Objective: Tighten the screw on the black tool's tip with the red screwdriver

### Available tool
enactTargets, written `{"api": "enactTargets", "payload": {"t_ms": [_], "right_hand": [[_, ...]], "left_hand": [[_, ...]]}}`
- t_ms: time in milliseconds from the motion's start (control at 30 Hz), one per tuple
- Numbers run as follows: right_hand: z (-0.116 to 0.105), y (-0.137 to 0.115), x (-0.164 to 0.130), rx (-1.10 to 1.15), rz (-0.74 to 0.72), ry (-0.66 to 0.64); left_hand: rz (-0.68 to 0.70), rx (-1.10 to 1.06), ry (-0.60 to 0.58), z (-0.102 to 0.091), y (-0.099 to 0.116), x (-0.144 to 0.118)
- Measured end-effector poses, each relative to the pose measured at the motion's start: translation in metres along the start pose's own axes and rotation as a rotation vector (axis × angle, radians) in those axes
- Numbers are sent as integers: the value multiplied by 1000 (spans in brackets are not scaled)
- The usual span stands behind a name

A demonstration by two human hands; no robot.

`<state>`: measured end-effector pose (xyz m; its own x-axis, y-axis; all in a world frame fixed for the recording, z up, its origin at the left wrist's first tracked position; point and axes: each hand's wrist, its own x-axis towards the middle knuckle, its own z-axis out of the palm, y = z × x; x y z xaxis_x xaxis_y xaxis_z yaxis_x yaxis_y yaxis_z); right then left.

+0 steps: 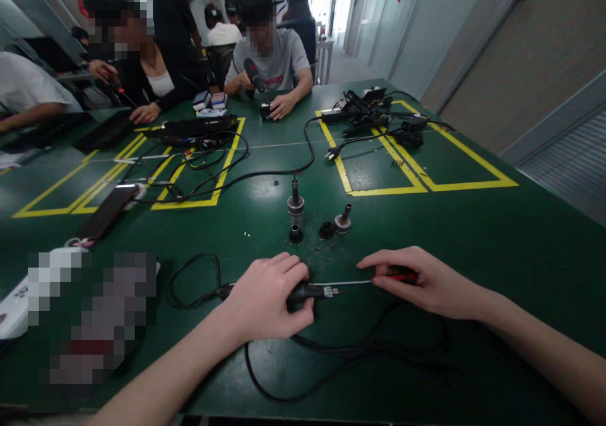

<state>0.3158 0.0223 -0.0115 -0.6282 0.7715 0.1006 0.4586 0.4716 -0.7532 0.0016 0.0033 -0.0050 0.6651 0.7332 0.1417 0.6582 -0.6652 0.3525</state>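
My left hand [267, 296] is closed around a black corded tool [312, 292] lying on the green table [473, 243], its metal tip pointing right. My right hand [419, 281] grips a screwdriver with a red and black handle [402, 277]; its thin shaft [345, 283] runs left toward the tool's tip. Just beyond my hands stand small metal and black parts: an upright cylinder [296, 204], a black ring [296, 233], a black cap [326, 230] and a tilted piece [343, 220].
The tool's black cable [341, 356] loops near the table's front edge. A phone [108, 211] lies at the left. Yellow tape boxes, power strips and adapters [369, 120] sit farther back. Two people sit across the table, one holding a tool [254, 75].
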Motion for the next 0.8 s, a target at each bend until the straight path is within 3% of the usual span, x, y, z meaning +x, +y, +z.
{"api": "enactTargets", "payload": {"t_ms": [167, 333, 533, 733, 800], "right_hand": [[5, 6, -3, -67, -51, 52], [9, 15, -6, -46, -7, 5], [-2, 4, -3, 15, 1, -31], [-1, 3, -2, 7, -23, 71], [2, 7, -2, 44, 38, 10]], "left_hand": [[-3, -1, -3, 0, 1, 0], [6, -8, 3, 0, 1, -1], [-1, -10, 1, 1, -1, -1], [-4, 0, -12, 1, 0, -1], [-10, 5, -19, 1, 0, 0]]}}
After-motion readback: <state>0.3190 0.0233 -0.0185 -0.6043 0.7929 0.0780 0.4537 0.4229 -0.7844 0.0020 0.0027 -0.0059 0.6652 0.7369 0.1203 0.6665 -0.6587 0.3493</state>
